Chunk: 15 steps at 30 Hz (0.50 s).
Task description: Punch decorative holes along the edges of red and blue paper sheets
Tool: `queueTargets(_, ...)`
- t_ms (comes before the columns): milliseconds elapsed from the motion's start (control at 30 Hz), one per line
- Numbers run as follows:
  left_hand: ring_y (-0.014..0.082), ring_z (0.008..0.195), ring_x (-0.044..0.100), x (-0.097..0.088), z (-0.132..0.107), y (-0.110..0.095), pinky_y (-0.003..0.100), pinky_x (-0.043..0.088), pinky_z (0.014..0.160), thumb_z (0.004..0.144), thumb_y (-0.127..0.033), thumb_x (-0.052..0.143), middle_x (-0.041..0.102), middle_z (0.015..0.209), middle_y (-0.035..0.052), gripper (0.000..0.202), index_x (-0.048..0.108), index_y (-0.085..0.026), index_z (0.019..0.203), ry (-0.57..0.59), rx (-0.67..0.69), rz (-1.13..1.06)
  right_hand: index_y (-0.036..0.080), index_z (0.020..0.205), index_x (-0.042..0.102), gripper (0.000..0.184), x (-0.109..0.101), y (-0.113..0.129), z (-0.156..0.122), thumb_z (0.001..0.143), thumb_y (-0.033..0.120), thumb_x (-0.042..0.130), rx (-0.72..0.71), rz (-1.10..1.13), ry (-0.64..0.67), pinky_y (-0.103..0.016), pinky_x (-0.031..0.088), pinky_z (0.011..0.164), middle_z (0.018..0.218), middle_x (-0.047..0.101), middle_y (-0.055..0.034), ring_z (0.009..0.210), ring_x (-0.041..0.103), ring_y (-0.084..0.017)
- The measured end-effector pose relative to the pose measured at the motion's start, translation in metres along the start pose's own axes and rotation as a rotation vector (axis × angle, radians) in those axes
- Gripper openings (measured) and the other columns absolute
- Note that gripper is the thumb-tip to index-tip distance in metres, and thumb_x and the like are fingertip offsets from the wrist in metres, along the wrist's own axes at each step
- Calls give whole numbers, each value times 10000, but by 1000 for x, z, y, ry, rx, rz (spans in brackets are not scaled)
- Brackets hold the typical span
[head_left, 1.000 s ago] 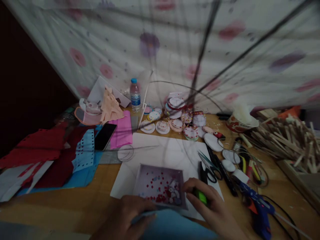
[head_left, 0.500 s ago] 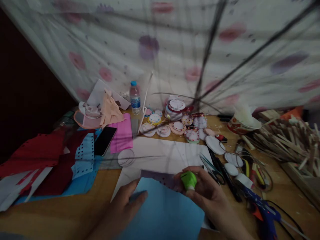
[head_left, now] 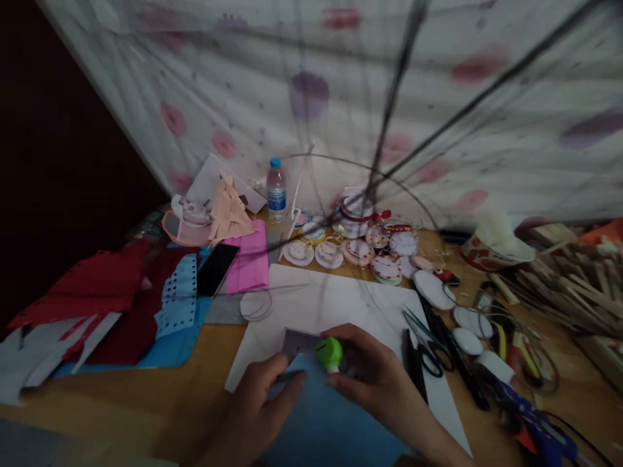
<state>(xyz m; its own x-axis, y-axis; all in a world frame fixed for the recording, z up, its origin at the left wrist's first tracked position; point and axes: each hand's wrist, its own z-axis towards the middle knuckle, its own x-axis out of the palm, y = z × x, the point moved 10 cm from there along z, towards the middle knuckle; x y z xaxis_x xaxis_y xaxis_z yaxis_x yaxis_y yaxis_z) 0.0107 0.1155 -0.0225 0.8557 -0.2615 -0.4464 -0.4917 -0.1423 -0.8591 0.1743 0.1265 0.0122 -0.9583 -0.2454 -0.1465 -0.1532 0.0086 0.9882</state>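
My right hand (head_left: 372, 370) is closed around a small bright green craft punch (head_left: 329, 353) with a pale lower part. The punch sits at the far edge of a light blue sheet (head_left: 321, 415). My left hand (head_left: 260, 395) pinches the left side of that sheet between thumb and fingers. Beyond the sheet's edge shows a greyish-purple piece (head_left: 298, 340), partly covered by my right hand. Under all this lies a large white sheet (head_left: 335, 301).
To the right lie scissors (head_left: 431, 353), a black marker (head_left: 464, 366) and a blue glue gun (head_left: 530, 415). Left are red sheets (head_left: 97, 285), a phone (head_left: 217, 269) and pink paper (head_left: 248, 256). A water bottle (head_left: 276, 191) and several decorated discs (head_left: 357, 251) stand behind.
My right hand and the green punch have moved left along the sheet's far edge, closer to my left hand. The whole view has shifted slightly.
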Motion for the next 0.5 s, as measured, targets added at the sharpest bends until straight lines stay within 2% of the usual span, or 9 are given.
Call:
queueTargets(133, 197, 713, 577, 13, -7, -12, 229, 443, 627, 871, -439, 489, 610, 684, -2, 305, 630, -209, 730, 86, 44, 73, 255, 1052, 600, 323, 2, 7, -5, 751, 217, 712, -40, -123, -4, -276, 452, 777, 937, 642, 4, 869, 584, -181)
queueTargets(200, 178, 664, 541, 16, -8, -16, 227, 411, 614, 890, -430, 467, 553, 636, -17, 325, 576, -207, 681, 82, 70, 94, 255, 1055, 590, 315, 3, 12, -6, 764, 217, 704, -66, -173, 10, -272, 451, 784, 938, 640, 7, 865, 584, -174)
queueTargets(367, 155, 621, 471, 21, -6, -13, 223, 357, 579, 905, -438, 435, 423, 596, -40, 361, 492, -204, 636, 89, 77, 98, 261, 1089, 566, 327, 6, 22, -5, 790, 210, 686, -121, -258, 49, -277, 461, 799, 965, 632, 0, 871, 586, -172)
queueTargets(500, 168, 683, 484, 20, -5, -8, 226, 363, 616, 888, -435, 454, 461, 648, -33, 321, 523, -202, 678, 82, 40, 68, 255, 1134, 559, 344, 8, 25, -5, 812, 206, 669, -156, -287, 91, -277, 475, 789, 993, 618, -22, 903, 587, -178)
